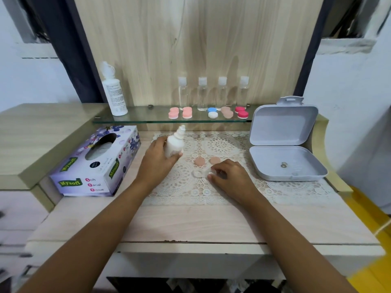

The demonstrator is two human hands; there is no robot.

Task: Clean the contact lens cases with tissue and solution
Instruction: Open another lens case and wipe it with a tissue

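Now left hand grips bottle over lace-covered wooden desk; right hand's grasp unclear.

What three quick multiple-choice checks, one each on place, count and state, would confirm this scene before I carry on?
1. Where is the tissue box?
A. On the glass shelf
B. On the desk, left of the lace mat
C. Inside the grey box

2. How many clear bottles stand on the glass shelf?
A. Two
B. Four
C. Six

3. What state is the grey box in?
A. Lid open
B. Lid shut
C. Upside down

Key: 1 B, it sits beside the lace mat by the left hand. 2 B, four white-capped bottles stand in a row. 3 A, its lid stands raised.
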